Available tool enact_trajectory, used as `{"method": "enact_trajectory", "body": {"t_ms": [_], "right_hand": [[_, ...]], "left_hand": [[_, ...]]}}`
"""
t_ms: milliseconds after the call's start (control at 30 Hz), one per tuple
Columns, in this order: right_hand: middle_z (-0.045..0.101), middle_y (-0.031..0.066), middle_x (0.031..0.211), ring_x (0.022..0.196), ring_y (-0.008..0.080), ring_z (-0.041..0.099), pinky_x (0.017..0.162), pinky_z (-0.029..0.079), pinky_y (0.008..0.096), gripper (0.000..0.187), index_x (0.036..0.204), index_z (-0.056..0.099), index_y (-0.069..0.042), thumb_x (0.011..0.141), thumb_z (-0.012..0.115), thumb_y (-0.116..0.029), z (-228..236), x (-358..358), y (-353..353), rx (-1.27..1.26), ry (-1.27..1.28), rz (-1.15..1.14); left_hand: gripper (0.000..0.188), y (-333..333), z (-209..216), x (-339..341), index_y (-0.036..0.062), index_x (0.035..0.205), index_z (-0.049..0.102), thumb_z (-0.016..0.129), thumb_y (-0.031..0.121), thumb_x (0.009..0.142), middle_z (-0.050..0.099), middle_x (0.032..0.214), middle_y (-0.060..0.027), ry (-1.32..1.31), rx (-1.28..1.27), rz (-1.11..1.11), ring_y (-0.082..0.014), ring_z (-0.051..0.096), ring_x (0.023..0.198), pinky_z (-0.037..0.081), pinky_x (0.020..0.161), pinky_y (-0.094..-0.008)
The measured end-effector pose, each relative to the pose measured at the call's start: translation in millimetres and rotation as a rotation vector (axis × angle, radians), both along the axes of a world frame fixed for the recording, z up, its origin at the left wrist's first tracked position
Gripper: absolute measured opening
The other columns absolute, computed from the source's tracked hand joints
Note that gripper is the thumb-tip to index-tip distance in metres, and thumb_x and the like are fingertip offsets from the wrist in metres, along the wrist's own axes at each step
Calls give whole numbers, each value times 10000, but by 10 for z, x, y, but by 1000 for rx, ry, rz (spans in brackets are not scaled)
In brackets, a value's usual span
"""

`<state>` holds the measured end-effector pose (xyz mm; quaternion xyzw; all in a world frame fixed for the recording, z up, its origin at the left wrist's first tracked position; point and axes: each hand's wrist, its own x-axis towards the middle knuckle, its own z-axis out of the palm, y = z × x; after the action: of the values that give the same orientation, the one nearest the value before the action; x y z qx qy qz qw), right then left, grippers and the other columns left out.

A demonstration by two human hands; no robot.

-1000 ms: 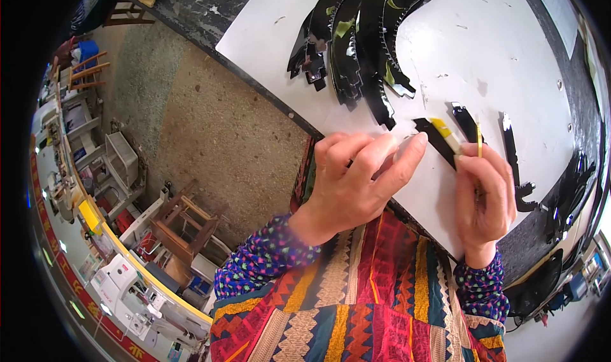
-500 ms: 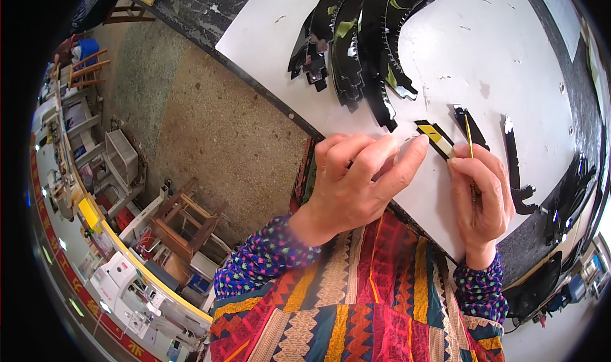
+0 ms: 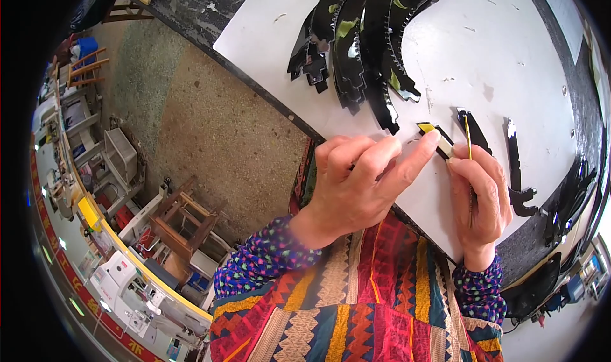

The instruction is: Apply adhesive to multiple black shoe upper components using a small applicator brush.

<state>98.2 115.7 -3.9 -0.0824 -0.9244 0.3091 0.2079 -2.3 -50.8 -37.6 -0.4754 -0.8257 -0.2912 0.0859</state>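
A short black strip [image 3: 443,150] with a yellow patch and a pale patch on its face lies at a slant between my hands over the white sheet. My left hand [image 3: 356,187] reaches in from the left with one digit stretched out, its tip on the yellow patch. The other fingers are loosely bent and show nothing held. My right hand [image 3: 482,193] is closed around a thin yellow rod [image 3: 468,136] that points away from me. Its thumb and fingertip meet the near end of the strip. Just beyond that hand lies a black tapered piece [image 3: 474,129].
Several curved black pieces with notched edges [image 3: 366,50] lie overlapped at the far side of the white sheet [image 3: 490,56]. A hooked black piece [image 3: 514,158] rests at right, near a dark heap [image 3: 569,196]. Wooden stools [image 3: 184,219] and sewing machines [image 3: 121,282] stand at left.
The outstretched digit of my left hand has moved slightly right and farther onto the strip, covering more of the yellow patch. My right hand keeps its hold with little movement.
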Motion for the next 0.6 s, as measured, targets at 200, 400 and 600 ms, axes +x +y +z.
{"method": "enact_trajectory", "body": {"t_ms": [200,400,600], "right_hand": [[682,213,1015,818,298,700,682,563,349,281,1024,667,44,763,747,111,2,-17,1,-4,6,6],[691,200,1016,855,286,701,731,565,338,259,1015,667,38,779,741,115,36,-12,-20,-6,-21,-17],[692,201,1021,849,283,699,729,565,334,261,1016,667,35,779,741,114,34,-34,-8,-3,-21,-18]], "left_hand": [[471,2,32,-14,194,1238,729,643,31,804,443,1017,14,8,-53,-5,-189,388,968,346,854,-303],[411,12,-29,7,187,1247,717,601,142,855,524,1085,32,43,-12,28,-144,444,1011,352,861,-317],[412,15,-28,11,185,1247,717,608,140,853,523,1082,31,42,-10,32,-144,446,1006,355,858,-315]]}}
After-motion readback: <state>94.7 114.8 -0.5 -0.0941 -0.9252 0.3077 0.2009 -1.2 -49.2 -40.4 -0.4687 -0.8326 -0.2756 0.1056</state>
